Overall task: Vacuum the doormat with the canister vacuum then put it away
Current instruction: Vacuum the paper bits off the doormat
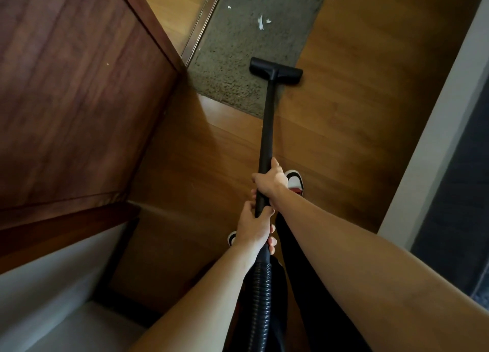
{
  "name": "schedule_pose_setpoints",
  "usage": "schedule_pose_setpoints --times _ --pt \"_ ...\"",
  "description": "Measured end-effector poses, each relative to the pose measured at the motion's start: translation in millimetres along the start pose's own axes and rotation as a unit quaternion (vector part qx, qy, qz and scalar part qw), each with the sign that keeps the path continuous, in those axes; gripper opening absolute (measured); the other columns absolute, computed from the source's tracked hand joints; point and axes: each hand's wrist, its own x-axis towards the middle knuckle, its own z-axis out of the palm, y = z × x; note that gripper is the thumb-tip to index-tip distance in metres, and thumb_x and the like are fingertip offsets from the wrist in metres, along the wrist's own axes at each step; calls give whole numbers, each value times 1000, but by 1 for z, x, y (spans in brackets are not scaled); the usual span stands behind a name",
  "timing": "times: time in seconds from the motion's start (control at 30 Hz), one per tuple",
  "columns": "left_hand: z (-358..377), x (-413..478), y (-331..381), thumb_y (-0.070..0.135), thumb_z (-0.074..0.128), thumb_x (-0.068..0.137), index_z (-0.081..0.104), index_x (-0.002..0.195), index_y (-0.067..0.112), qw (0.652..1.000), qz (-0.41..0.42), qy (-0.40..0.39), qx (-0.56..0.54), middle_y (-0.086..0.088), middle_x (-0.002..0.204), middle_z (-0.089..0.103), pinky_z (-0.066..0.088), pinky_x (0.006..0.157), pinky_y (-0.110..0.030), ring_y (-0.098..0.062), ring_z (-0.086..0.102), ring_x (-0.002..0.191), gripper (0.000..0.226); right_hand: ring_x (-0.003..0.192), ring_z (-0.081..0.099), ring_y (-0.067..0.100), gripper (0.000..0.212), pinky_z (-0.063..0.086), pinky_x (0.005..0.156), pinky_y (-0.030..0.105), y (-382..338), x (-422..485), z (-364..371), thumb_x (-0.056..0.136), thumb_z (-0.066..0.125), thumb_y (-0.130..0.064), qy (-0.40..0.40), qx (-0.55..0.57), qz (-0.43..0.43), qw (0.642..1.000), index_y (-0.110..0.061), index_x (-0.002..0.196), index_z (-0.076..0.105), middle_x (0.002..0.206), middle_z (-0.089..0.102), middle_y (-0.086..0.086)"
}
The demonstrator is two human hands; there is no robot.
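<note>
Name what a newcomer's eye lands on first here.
The long black vacuum wand runs up the middle, gripped by the right hand ahead of the left hand. Its nozzle sits at the near right edge of the grey doormat, and white scraps lie scattered on the mat's far half.

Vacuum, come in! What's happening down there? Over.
Left grip and right grip both hold the wand. Floor head on the doormat, near right corner. White scraps farther up, nothing between.

dark wood panel (79,100) stands left, white frame (436,140) right, wood floor (344,113) between.
</note>
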Motion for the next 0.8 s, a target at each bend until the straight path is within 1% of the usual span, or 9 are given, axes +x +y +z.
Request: schedule_pose_setpoints --times 0.07,0.13,0.17,0.27,0.4,0.5,0.6,0.7,0.8 --pt "-2 0 -1 28 59 99 51 113 16 1000 -1 1 -9 -8 69 52 40 41 -25 -14 42 39 20 54 67 16 83 56 51 28 0 0 2 98 61 -15 -5 4 2 1000 -34 162 12 115 69 14" --pt "-3 0 1 28 59 99 52 112 17 1000 -1 4 -17 -8 70 52 40 42 -26 -14 43 39 19 54 67 16 84 56 51 28 -1 1 4 97 63 -14 -14 10 -2 1000 -34 162 13 115 69 15" --pt "-4 2 3 28 59 98 52 112 17 1000 1 5 -21 -8 70 52 40 42 -26 -14 43 39 19 54 67 16 83 56 52 29 -3 2 5 96 64 -13 -22 18 -4 1000 -34 160 16 113 69 15" --pt "-7 10 12 27 61 97 52 112 18 999 7 13 -34 -9 71 53 40 42 -26 -15 43 39 19 52 65 17 76 59 55 33 -12 6 5 93 66 -7 -43 48 -9 998 -32 153 26 97 67 15" --pt "-3 23 32 24 62 96 54 110 20 998 19 25 -46 -9 71 54 40 41 -25 -16 43 40 17 54 67 18 77 62 57 36 -33 19 2 93 66 -6 -43 66 -14 997 -33 153 28 90 69 15" --pt "7 36 53 24 61 96 54 109 19 998 19 33 -53 -9 71 52 39 41 -25 -16 42 40 15 53 67 18 73 62 55 34 -52 35 -2 94 66 -7 -36 45 -29 998 -30 153 31 89 70 14" --pt "20 45 75 24 61 97 54 109 18 997 5 37 -65 -8 70 52 37 40 -25 -16 40 39 16 55 68 19 65 63 55 36 -71 51 -12 94 66 -8 -30 28 -37 998 -30 148 38 93 72 16" --pt "31 52 94 22 61 97 52 111 16 996 2 37 -77 -7 68 50 36 39 -24 -16 39 39 17 52 67 18 60 62 53 34 -89 64 -20 95 65 -9 -34 9 -42 998 -29 145 41 94 72 15" --pt "39 61 110 21 62 96 53 109 17 996 -3 35 -87 -6 67 50 35 39 -24 -16 38 39 17 49 66 17 63 59 49 31 -104 76 -27 94 65 -9 -33 -6 -46 998 -29 148 40 90 71 14"
